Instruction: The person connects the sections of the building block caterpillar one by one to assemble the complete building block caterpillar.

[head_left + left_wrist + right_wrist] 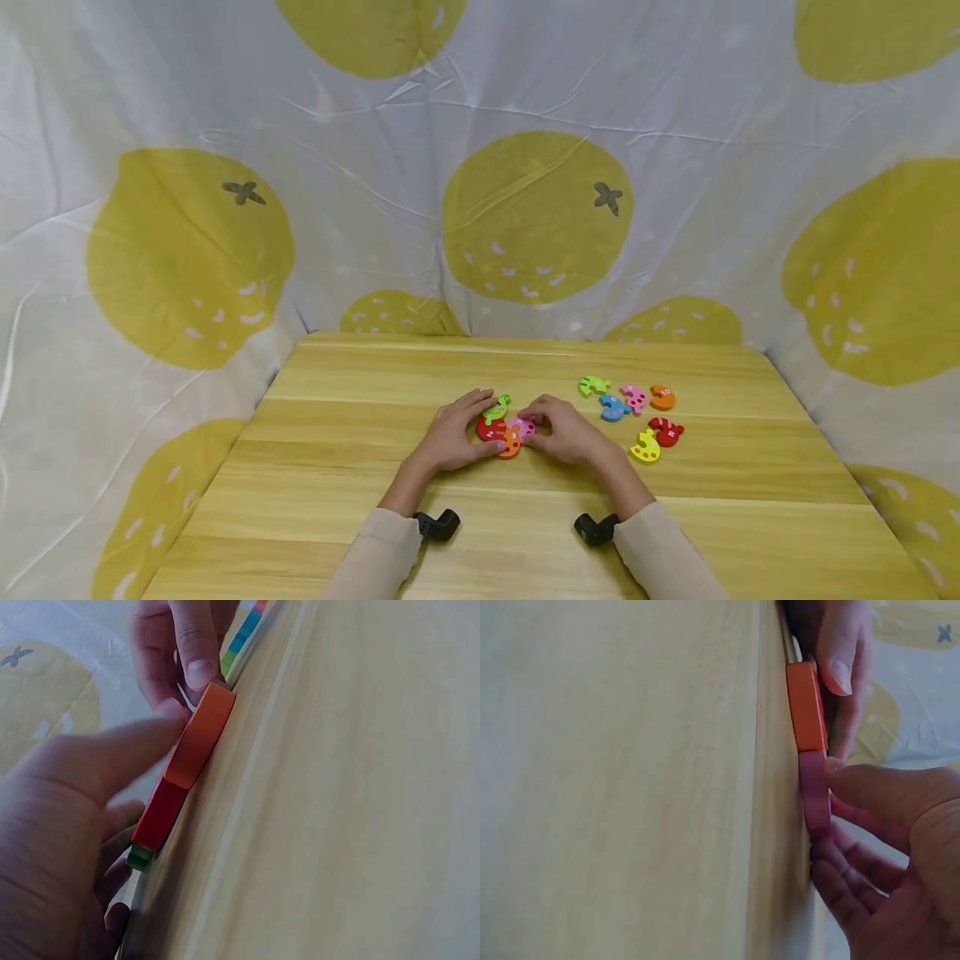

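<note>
Four colourful puzzle pieces lie joined in a curve on the wooden table: a green one with a face (496,409), a red one (491,430), an orange one (510,447) and a pink one (523,427). Around their left side curves my left hand (450,435), fingers by the green piece and thumb at the orange piece. My right hand (567,430) pinches the pink piece (815,793) between thumb and fingers. In the left wrist view, the orange piece (201,736) stands edge-on beside the red piece (160,816).
Several loose pieces lie right of my right hand: light green (594,385), blue (614,408), pink (633,398), orange (662,397), red (666,432) and yellow (646,447). A lemon-patterned cloth (375,208) hangs behind the table (517,550).
</note>
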Available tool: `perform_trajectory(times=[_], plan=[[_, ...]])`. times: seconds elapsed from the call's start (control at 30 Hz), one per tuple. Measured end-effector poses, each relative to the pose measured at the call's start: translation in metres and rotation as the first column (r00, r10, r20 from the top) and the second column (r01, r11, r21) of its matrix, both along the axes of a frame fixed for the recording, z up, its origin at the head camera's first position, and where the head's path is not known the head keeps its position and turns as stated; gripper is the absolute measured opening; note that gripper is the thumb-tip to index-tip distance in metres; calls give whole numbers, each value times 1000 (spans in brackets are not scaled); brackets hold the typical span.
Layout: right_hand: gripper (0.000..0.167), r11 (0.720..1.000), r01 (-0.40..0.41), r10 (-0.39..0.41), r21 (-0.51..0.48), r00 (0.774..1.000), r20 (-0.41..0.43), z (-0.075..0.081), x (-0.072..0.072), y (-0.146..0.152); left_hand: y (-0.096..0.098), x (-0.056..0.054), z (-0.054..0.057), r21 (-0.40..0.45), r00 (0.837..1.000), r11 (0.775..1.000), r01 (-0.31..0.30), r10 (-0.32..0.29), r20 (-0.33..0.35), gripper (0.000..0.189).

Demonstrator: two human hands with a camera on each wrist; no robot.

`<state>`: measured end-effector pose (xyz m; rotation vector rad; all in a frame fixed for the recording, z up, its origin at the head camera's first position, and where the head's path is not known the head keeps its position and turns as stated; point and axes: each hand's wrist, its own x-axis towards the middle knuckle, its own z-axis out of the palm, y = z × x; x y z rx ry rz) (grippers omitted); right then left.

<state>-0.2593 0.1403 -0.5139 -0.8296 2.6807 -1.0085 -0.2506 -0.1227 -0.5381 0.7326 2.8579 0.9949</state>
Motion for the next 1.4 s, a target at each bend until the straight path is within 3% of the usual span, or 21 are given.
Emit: perform_trajectory(times=[0.17, 0.3, 0.77, 1.03, 1.4], plan=[[41, 989, 36, -20, -145, 994, 107, -8, -4, 12, 1, -2, -2, 0, 1000, 1000, -2, 2, -7, 82], [44, 978, 67, -41, -196, 991, 131, -6, -6, 22, 0, -1, -1, 18, 1000, 1000, -4, 4, 2, 82], [48, 982, 151, -159, -109, 985, -66, 21, -27, 88, 0, -2, -1, 4, 1000, 1000, -11, 11, 16, 83], [47, 979, 197, -200, -55, 978, -54, 25, -41, 109, 0, -3, -1, -4, 1000, 1000, -11, 11, 10, 82], [45, 972, 231, -231, 46, 973, 0, 16, -55, 107, 0, -2, -3, 18, 1000, 1000, -8, 8, 5, 82]])
